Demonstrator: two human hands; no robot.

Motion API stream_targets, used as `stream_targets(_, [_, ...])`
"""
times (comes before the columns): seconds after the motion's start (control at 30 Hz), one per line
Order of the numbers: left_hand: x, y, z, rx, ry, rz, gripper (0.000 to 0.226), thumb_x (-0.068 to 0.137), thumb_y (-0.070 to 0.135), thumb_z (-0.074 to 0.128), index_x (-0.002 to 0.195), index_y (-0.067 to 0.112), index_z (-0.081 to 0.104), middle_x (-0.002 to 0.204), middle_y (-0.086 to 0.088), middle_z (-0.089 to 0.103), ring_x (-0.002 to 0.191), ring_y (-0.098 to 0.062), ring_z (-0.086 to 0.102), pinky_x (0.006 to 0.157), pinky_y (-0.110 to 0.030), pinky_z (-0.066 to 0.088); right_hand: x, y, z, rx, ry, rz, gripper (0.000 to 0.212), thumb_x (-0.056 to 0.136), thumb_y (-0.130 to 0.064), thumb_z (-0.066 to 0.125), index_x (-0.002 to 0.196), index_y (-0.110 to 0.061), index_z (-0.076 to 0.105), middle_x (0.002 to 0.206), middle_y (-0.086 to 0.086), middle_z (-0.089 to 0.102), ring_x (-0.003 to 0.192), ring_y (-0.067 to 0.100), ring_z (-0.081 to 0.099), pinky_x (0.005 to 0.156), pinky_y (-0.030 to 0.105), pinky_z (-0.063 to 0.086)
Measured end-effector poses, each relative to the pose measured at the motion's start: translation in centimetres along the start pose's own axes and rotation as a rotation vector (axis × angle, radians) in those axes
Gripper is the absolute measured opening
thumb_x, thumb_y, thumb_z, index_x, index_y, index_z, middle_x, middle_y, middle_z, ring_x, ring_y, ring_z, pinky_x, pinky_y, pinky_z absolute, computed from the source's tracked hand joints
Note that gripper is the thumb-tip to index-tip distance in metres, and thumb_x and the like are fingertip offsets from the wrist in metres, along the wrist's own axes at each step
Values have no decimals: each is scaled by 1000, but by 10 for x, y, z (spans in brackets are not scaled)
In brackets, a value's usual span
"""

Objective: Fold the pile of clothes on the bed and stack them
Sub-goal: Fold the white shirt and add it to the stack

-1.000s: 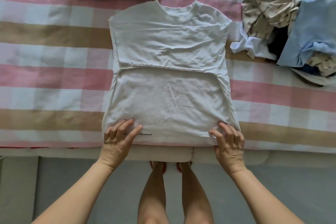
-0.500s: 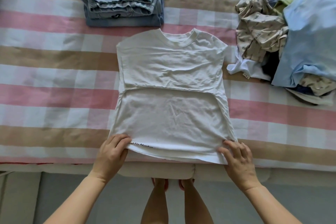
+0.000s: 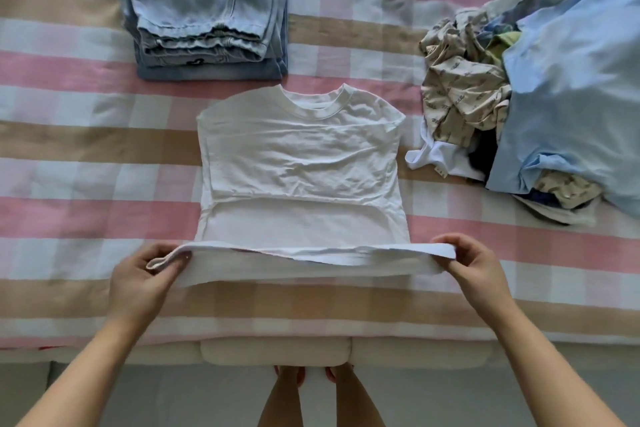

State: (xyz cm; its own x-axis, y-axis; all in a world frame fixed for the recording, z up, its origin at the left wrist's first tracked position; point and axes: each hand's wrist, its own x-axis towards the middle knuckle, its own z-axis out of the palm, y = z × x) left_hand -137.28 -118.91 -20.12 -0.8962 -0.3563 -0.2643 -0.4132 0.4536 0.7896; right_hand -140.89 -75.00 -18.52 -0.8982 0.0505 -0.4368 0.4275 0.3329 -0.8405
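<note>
A white T-shirt (image 3: 298, 152) lies flat on the striped bed, collar away from me, sleeves tucked under. Its bottom hem is lifted off the bed and stretched between my hands. My left hand (image 3: 147, 279) pinches the hem's left corner. My right hand (image 3: 469, 265) pinches the right corner. A stack of folded light-blue jeans (image 3: 204, 10) sits beyond the shirt at the upper left. A loose pile of unfolded clothes (image 3: 526, 104), with a light-blue garment on top, lies at the right.
The bed cover (image 3: 86, 149) has pink, tan and white stripes. Its near edge (image 3: 277, 352) runs across the lower frame, with grey floor below and my legs (image 3: 311, 399) standing against it.
Both hands went from resting on the shirt's bottom hem to pinching its corners and lifting it off the bed toward the collar. The view has shifted down the bed.
</note>
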Motion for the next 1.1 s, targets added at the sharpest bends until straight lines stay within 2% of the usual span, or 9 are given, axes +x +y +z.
stream_targets(0.2, [78,33,13,-337,130,-123,18,84,8,64,72,20,59,57,24,63,55,9,55,53,-6,45,77,-37,1,329,18,9,14,75,-13,60,89,-12,62,74,-10,71,67,0,62,62,13,51])
stream_targets(0.4, [154,58,34,-381,154,-68,23,87,21,63,66,19,53,52,18,54,50,5,45,49,-13,41,160,-62,13,302,155,-28,1,84,-16,61,83,-17,62,63,-15,68,57,-3,58,57,15,51])
stream_targets(0.6, [203,56,53,-307,135,-98,18,85,28,64,73,16,61,51,17,62,46,8,53,47,-11,45,206,-72,34,106,272,-43,52,67,-60,54,63,-8,52,41,-12,50,42,-2,38,45,18,32])
stream_targets(0.7, [212,49,58,-264,175,-145,25,87,32,63,70,13,59,49,16,61,48,6,54,47,-10,44,219,-68,39,-3,404,43,54,92,-50,41,64,-4,47,58,8,51,52,13,42,53,29,33])
stream_targets(0.77, [206,47,58,-187,229,-162,29,90,33,57,80,6,60,58,12,57,59,-5,53,48,-6,38,217,-66,41,23,431,129,61,94,-51,33,89,4,58,88,21,63,76,28,59,71,39,48])
stream_targets(0.8, [199,45,57,-150,256,-175,30,92,34,55,89,4,60,66,7,56,69,-12,53,51,-7,39,210,-64,41,34,408,149,61,93,-53,34,104,1,59,102,20,64,91,30,61,81,43,48])
stream_targets(0.87, [174,42,55,-112,285,-207,34,92,33,54,102,0,58,84,-3,59,85,-18,53,67,-18,42,183,-60,47,-3,384,131,51,92,-46,46,123,-6,51,117,10,58,103,20,55,89,33,42])
stream_targets(0.97, [125,35,56,-16,300,-231,32,89,31,60,103,2,59,93,-7,59,87,-19,54,76,-30,41,124,-44,64,-63,431,130,47,87,-29,62,128,-11,45,112,2,53,102,13,50,88,26,37])
stream_targets(1.1, [84,26,61,86,192,-273,29,85,27,66,73,2,55,69,-12,59,66,-26,53,57,-35,38,75,-24,85,-20,372,258,27,87,-30,61,95,-5,59,86,6,64,81,25,59,69,32,41])
